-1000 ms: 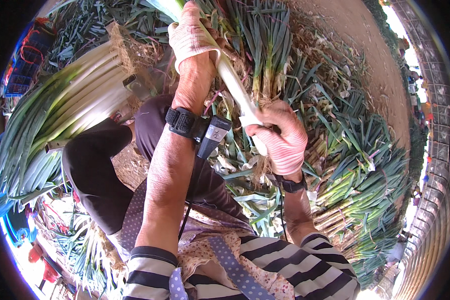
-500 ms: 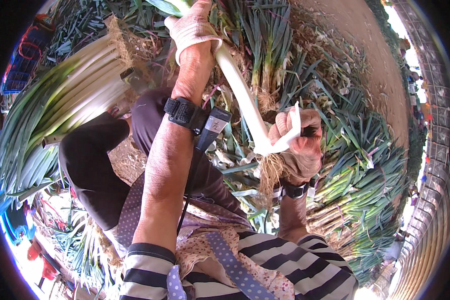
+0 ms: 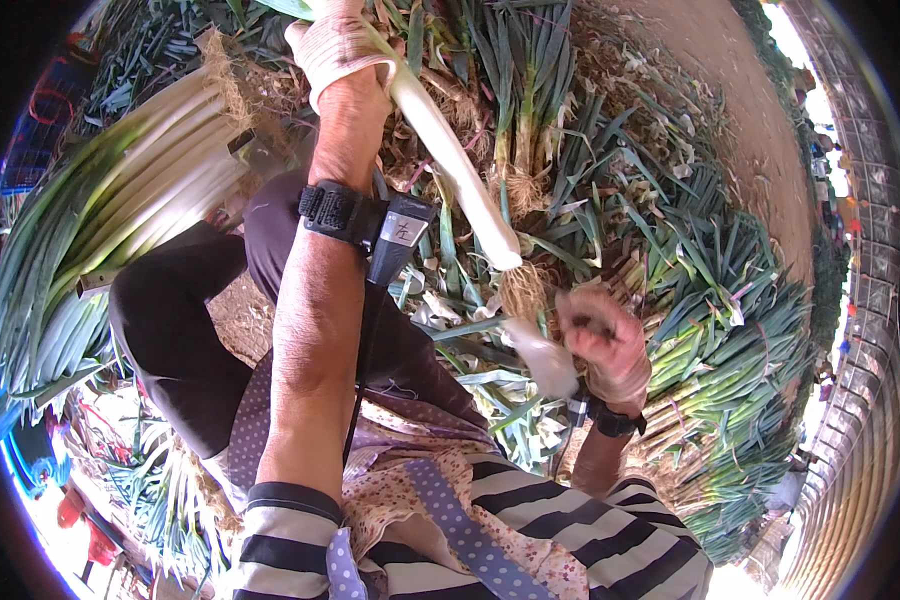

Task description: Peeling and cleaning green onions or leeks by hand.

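Note:
My left hand [image 3: 340,48], in a pale knit glove, is closed around a long white leek [image 3: 452,165] near its green end. The leek slants down to the right, its stalk smooth and its root tuft [image 3: 523,291] hanging at the lower tip. Just below and right of the roots is my right hand [image 3: 602,335], gloved and smeared by motion, so its fingers are unclear. A blurred strip of white leek skin [image 3: 542,358] is in the air beside that hand, seemingly apart from it.
On the left, a row of thick leeks [image 3: 165,150] lies against a metal frame by my bent knee [image 3: 175,330]. Bundles of thinner green onions [image 3: 710,370] cover the ground at right. Peelings and leaves [image 3: 660,110] litter the ground ahead, beside bare dirt [image 3: 715,90].
The white skin has come off the leek's root end and is dropping. My right hand has moved slightly down, away from the stalk. My left hand and the leek have shifted left.

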### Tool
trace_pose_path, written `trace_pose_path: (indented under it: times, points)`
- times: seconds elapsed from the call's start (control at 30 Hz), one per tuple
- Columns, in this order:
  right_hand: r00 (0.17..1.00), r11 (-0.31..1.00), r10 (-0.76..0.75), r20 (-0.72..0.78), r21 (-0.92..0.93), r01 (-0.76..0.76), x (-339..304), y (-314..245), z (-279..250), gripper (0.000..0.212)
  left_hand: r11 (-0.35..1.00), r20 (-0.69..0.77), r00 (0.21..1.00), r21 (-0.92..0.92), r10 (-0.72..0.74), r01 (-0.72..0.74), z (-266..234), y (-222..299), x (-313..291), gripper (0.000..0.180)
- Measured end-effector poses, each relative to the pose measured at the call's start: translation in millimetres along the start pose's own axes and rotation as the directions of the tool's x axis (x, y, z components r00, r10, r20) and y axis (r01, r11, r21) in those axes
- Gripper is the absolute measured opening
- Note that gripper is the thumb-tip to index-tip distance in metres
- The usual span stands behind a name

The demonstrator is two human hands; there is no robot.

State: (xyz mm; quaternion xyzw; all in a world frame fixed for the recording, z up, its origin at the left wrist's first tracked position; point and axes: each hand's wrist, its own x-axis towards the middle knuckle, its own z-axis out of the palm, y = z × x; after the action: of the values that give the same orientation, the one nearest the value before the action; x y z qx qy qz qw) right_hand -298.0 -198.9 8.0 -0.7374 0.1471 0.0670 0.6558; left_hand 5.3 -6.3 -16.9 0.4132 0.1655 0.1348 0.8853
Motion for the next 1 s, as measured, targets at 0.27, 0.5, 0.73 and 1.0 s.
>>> trace_pose_path:
  times: [0.27, 0.5, 0.73, 1.0]
  points:
    - [0.705, 0.558, -0.709, 0.024, -0.592, 0.581, 55.6, -20.0, 51.8, 0.089, 0.992, 0.012, 0.998, 0.116, 0.056, -0.057, -1.0, 6.4, 7.7, 0.039]
    - [0.869, 0.814, -0.485, -0.101, -0.415, 0.406, 81.8, 0.1, 66.8, 0.068, 0.993, 0.116, 0.989, -0.075, -0.087, 0.096, -12.6, 6.0, -3.3, 0.045]
    - [0.990, 0.959, 0.063, 0.127, 0.268, -0.096, 76.9, -16.9, 54.3, 0.059, 0.902, 0.573, 0.811, -0.277, -0.122, 0.331, -17.0, 9.2, 4.0, 0.050]
    - [0.916, 0.899, -0.399, -0.043, -0.212, 0.382, 76.4, -10.4, 65.3, 0.038, 0.981, 0.247, 0.956, -0.068, -0.162, 0.183, -13.4, 15.7, 7.3, 0.043]
